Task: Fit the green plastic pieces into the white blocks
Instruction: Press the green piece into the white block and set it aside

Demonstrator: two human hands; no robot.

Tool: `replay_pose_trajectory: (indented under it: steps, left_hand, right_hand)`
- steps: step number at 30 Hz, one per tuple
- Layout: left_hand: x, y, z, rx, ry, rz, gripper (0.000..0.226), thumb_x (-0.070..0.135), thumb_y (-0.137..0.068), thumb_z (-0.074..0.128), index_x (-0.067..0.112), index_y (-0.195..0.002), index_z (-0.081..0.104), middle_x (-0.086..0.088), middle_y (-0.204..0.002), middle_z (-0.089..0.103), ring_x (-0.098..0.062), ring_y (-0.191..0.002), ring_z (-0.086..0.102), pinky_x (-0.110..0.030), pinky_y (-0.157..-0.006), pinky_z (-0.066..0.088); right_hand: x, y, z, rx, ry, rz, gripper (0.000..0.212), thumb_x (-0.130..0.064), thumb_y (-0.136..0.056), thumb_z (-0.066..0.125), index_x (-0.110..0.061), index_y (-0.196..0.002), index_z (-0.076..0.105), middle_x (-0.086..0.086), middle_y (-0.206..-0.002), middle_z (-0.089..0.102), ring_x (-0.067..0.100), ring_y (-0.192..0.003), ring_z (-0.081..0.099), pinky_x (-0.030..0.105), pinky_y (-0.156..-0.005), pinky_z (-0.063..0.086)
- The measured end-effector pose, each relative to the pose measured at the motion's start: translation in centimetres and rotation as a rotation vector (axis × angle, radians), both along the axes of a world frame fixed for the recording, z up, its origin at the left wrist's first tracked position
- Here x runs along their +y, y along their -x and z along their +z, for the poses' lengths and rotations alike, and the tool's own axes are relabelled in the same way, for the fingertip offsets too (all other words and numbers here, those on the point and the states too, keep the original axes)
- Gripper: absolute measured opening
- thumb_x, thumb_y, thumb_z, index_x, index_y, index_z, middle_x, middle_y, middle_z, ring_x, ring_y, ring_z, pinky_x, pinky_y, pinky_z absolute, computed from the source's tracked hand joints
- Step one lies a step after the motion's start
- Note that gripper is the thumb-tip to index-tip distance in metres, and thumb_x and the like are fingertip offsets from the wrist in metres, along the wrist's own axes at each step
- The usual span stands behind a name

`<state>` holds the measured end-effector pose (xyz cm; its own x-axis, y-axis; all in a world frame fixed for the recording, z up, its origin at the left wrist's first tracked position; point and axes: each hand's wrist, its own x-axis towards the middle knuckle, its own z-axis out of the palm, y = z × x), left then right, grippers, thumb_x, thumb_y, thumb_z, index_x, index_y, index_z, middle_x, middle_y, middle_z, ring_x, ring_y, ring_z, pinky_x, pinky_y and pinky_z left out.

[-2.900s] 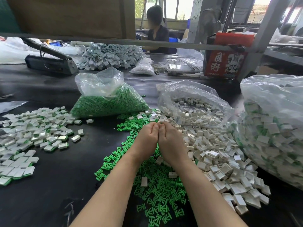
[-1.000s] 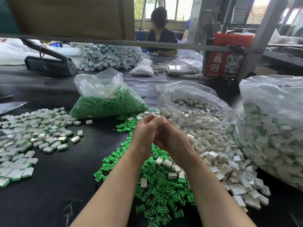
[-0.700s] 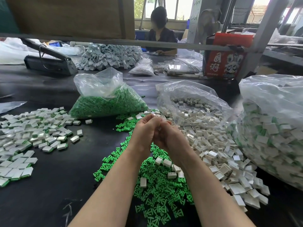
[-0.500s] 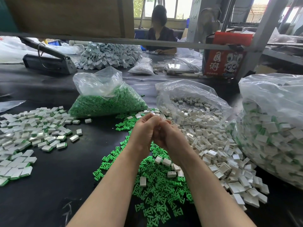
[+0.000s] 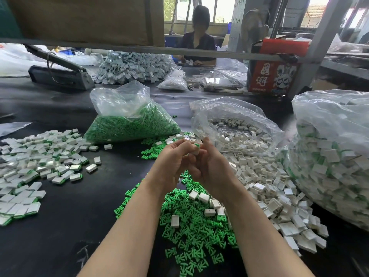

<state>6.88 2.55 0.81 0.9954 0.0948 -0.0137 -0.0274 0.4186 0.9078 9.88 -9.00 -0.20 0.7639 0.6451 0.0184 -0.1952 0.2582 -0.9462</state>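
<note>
Left hand (image 5: 173, 159) and right hand (image 5: 212, 166) meet above the worktop (image 5: 65, 226), fingers closed together on one white block (image 5: 196, 150) with a green piece (image 5: 197, 145) protruding on top. Risk: skewed pressure could jam the piece or drop it into the loose green heap (image 5: 191, 228) below.

A black table (image 5: 60, 226) carries loose green pieces (image 5: 191, 232) in the middle, loose white blocks (image 5: 265, 176) to their right and assembled blocks (image 5: 38, 162) at left. Behind stand a bag of green pieces (image 5: 129, 120) and a bag of white blocks (image 5: 235, 120); a big bag of assembled blocks (image 5: 335, 152) sits far right.
</note>
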Motion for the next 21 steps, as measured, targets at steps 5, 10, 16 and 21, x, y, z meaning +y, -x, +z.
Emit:
replay_pose_trajectory:
  steps: [5, 10, 16, 21]
  left_hand:
    - [0.8, 0.1, -0.2, -0.035, -0.002, -0.041, 0.020, 0.017, -0.074, 0.071, 0.009, -0.092, 0.067, -0.003, -0.080, 0.075, -0.009, -0.068, 0.070, -0.021, -0.061, 0.054]
    - [3.1, 0.3, -0.1, 0.021, -0.093, 0.035, 0.021, 0.026, -0.070, 0.076, 0.016, -0.088, 0.073, -0.009, -0.100, 0.076, -0.017, -0.088, 0.073, -0.032, -0.081, 0.049]
    - [9.0, 1.5, -2.1, 0.171, -0.602, 0.610, 0.020, 0.012, -0.076, 0.082, 0.020, -0.085, 0.066, -0.004, -0.083, 0.071, -0.020, -0.077, 0.066, -0.034, -0.072, 0.053]
    - [13.8, 4.0, -4.1, 0.493, -1.181, 0.889, 0.013, 0.023, -0.081, 0.076, 0.029, -0.085, 0.065, -0.002, -0.092, 0.072, -0.028, -0.085, 0.063, -0.033, -0.070, 0.044]
  right_hand:
    - [-0.2, -0.1, 0.3, 0.035, -0.046, -0.001, 0.058, -0.052, -0.102, 0.020, -0.013, -0.075, 0.054, 0.003, -0.062, 0.040, 0.015, -0.050, 0.026, 0.036, -0.057, 0.010]
    - [-0.6, 0.0, 0.2, -0.073, 0.202, -0.169, 0.057, -0.053, -0.102, 0.026, -0.015, -0.070, 0.054, 0.000, -0.056, 0.044, 0.012, -0.046, 0.033, 0.028, -0.048, 0.022]
    - [-1.0, -0.4, 0.2, -0.184, 0.301, -0.412, 0.044, -0.033, -0.105, 0.037, -0.011, -0.072, 0.056, 0.000, -0.063, 0.055, 0.004, -0.046, 0.047, 0.016, -0.049, 0.040]
    - [-1.6, -1.1, -0.4, -0.432, 0.493, -0.537, 0.032, -0.026, -0.101, 0.049, -0.013, -0.074, 0.058, -0.004, -0.059, 0.052, 0.010, -0.049, 0.043, 0.025, -0.049, 0.035]
